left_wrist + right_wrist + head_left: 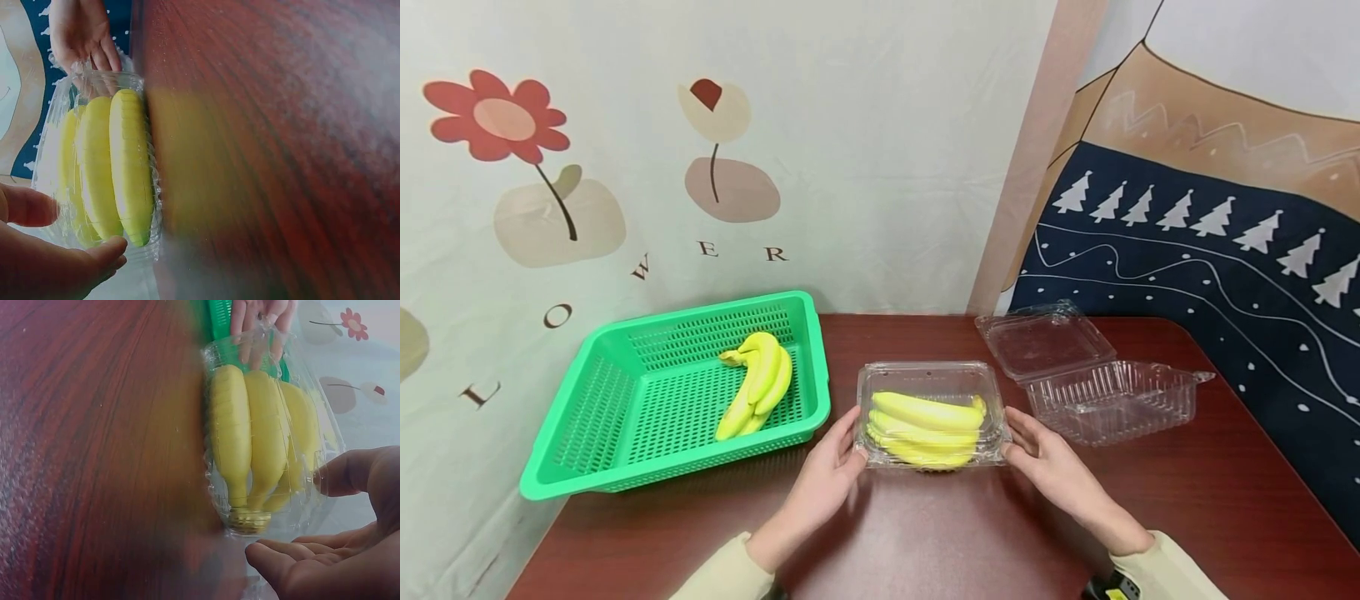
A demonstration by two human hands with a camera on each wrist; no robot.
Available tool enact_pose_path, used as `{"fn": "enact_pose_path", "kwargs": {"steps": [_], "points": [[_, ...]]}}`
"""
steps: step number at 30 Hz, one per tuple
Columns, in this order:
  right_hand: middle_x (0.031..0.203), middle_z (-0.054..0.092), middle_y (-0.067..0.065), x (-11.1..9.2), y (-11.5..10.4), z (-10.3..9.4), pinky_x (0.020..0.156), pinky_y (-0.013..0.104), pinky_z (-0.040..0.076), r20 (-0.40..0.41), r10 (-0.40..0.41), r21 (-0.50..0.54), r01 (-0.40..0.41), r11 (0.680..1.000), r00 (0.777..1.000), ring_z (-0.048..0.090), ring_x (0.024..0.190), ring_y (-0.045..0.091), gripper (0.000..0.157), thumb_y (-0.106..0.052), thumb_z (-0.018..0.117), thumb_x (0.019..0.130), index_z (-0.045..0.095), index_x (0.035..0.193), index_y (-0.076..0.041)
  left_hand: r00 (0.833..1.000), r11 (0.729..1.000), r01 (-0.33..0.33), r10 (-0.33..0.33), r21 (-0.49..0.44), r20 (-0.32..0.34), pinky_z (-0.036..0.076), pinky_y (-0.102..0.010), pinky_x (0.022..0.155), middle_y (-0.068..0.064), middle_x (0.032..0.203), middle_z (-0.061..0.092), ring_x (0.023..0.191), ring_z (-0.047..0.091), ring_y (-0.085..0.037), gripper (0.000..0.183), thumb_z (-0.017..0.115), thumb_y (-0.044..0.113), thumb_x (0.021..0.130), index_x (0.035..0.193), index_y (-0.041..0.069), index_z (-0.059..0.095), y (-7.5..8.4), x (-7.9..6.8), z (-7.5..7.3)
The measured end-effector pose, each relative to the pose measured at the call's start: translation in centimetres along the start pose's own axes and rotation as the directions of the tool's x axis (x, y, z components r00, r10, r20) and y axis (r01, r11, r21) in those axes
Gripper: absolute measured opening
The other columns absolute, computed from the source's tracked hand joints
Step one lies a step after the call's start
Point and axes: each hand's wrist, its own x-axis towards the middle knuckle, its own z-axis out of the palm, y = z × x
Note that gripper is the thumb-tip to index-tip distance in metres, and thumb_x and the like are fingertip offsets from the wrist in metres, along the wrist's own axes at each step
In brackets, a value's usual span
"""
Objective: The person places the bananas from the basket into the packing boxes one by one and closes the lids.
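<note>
Worktop on the near side of the clear box is bare, giving room to slide. Left hand and right hand grip the box's opposite ends, thumbs at its near corners, probably to keep it level; bananas lie inside. Left of the box, a green basket holding a second bunch limits sideways travel; right and beyond, an open container narrows that side.

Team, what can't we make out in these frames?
- Head view: ends of the clear container, partly covered by the left hand and right hand; full latching unclear.
- Head view: underside of the bananas in the green basket, hidden by their upper sides.
- Head view: near edge of the table, cut off by the frame bottom.
</note>
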Motion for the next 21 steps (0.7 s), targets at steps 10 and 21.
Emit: {"fn": "enact_pose_path", "kwargs": {"steps": [10, 21], "points": [[0.150, 0.045, 0.036, -0.11, 0.16, -0.07, 0.101, 0.023, 0.048, -0.002, 0.025, 0.000, -0.025, 1.000, 1.000, 0.049, 0.137, 0.045, 0.063, -0.011, 0.060, 0.103, 0.033, 0.152, 0.016, 1.000, 0.999, 0.003, -0.003, -0.042, -0.004, 0.047, -0.044, 0.107, -0.031, 0.156, 0.040, 0.143, 0.043, -0.042, 0.063, 0.053, -0.006, 0.098, 0.157, -0.006, 0.032, 0.03, -0.06, 0.09], [0.125, 0.070, 0.017, -0.48, -0.04, -0.14, 0.085, 0.025, 0.054, -0.055, 0.033, -0.200, -0.043, 0.979, 0.998, 0.070, 0.108, 0.023, 0.054, -0.021, 0.065, 0.099, 0.053, 0.143, 0.007, 0.998, 0.992, 0.051, -0.054, -0.112, -0.026, 0.052, -0.026, 0.063, -0.029, 0.153, 0.046, 0.123, 0.059, -0.033, 0.066, 0.054, -0.009, 0.094, 0.158, -0.002, 0.036, 0.30, -0.18, 0.09]]}}
